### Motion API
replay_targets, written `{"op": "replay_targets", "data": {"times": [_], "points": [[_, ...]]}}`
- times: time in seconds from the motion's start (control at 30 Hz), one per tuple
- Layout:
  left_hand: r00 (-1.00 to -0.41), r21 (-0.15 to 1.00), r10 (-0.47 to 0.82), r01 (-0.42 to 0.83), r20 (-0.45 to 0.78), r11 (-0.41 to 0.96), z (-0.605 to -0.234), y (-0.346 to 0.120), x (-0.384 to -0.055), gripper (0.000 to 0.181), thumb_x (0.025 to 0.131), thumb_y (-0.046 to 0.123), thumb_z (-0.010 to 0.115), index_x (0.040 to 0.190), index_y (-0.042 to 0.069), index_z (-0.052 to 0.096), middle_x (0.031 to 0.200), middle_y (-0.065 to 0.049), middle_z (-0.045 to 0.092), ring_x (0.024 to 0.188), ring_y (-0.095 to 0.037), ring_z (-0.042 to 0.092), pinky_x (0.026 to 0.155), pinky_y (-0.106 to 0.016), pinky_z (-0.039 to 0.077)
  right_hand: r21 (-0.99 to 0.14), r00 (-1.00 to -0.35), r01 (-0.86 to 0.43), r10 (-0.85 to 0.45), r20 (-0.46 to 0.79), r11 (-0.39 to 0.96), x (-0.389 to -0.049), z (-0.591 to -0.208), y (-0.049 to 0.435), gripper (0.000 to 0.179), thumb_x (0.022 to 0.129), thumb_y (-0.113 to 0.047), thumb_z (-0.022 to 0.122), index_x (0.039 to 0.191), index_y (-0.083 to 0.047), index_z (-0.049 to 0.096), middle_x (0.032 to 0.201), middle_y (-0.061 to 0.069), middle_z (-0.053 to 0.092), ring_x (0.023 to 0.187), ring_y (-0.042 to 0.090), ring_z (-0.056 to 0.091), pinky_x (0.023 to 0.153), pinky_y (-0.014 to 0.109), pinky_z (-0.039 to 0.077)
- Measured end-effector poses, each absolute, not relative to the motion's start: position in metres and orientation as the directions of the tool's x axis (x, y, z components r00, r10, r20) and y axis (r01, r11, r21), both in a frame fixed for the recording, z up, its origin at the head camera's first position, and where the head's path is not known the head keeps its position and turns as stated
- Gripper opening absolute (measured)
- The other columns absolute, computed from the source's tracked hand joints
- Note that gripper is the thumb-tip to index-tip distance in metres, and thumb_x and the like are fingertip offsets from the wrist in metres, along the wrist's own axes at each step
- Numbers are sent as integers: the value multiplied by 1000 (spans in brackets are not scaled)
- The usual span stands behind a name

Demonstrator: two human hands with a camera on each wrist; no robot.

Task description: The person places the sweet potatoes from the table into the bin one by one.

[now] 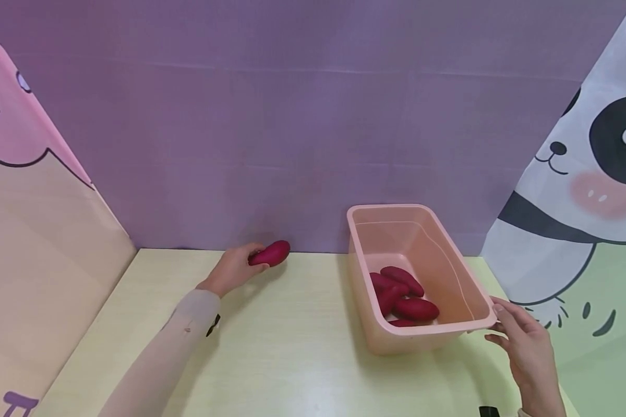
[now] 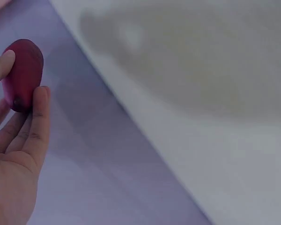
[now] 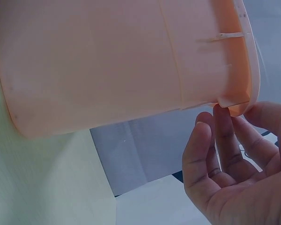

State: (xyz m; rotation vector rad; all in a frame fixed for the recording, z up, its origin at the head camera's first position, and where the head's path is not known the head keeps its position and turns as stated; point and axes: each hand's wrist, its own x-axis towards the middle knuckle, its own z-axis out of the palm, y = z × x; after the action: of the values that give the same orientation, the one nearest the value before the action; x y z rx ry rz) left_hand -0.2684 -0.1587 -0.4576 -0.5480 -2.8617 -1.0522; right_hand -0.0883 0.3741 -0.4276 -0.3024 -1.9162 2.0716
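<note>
My left hand [image 1: 236, 267] pinches a dark red sweet potato [image 1: 273, 253] between thumb and fingers, near the back edge of the table. In the left wrist view the sweet potato [image 2: 24, 75] shows a darker tip, with the thumb on one side and fingertips on the other. To the right stands a pink plastic bin [image 1: 365, 301] with several more red sweet potatoes [image 1: 416, 309] lying in its near left part. My right hand [image 1: 527, 341] grips the bin's near right corner, thumb at the rim and fingers beneath it, as the right wrist view shows.
A pale wood table [image 1: 271, 359] lies under everything. Behind it rises a purple backdrop [image 1: 292, 145]. A panel with a panda drawing [image 1: 568, 191] borders the right side, and a pink and beige panel [image 1: 42, 243] the left.
</note>
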Motion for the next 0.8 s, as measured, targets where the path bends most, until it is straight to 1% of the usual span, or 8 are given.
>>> {"op": "replay_targets", "data": {"times": [0.13,0.23,0.37,0.5,0.6,0.8], "points": [[-927,622,324,368,188,692,-435,-142,-263,46,89,21,78,132,11,63,120,-7,67,97,-26,61,83,-42,53,-995,-932,-79,358,52,-60,-89,-428,374,19,99,-14,65,114,-12,75,95,-5,73,74,12,67,59,28,57],[-918,615,337,390,207,685,-414,-126,-260,46,90,22,78,132,11,63,120,-6,67,97,-25,61,83,-41,53,-995,-934,-81,355,53,-64,-89,-429,375,19,99,-14,65,115,-12,75,95,-5,73,74,12,67,59,28,56],[-897,609,366,438,248,661,-387,-100,-260,42,89,24,79,127,12,66,110,-3,70,90,-20,63,79,-37,52,-994,-934,-78,354,46,-75,-87,-429,374,19,99,-14,64,114,-12,75,95,-5,73,74,12,67,59,28,56],[-889,618,392,450,237,644,-361,-69,-261,40,88,25,80,124,13,67,102,-1,70,85,-17,63,76,-35,53,-993,-937,-84,346,50,-83,-85,-430,374,19,100,-13,64,115,-12,75,95,-4,73,74,13,67,60,28,57],[-886,625,412,446,211,640,-343,-39,-261,41,89,25,79,125,12,66,103,-3,70,87,-19,62,76,-35,54,-992,-937,-96,342,64,-79,-85,-430,375,20,100,-11,63,116,-11,74,95,-4,73,74,13,67,60,28,57],[-857,621,468,490,216,611,-315,21,-262,41,89,27,79,125,12,66,112,-5,70,93,-17,63,77,-29,54,-995,-932,-80,357,55,-57,-86,-429,374,20,99,-14,64,116,-11,74,95,-5,72,75,14,67,60,28,56]]}}
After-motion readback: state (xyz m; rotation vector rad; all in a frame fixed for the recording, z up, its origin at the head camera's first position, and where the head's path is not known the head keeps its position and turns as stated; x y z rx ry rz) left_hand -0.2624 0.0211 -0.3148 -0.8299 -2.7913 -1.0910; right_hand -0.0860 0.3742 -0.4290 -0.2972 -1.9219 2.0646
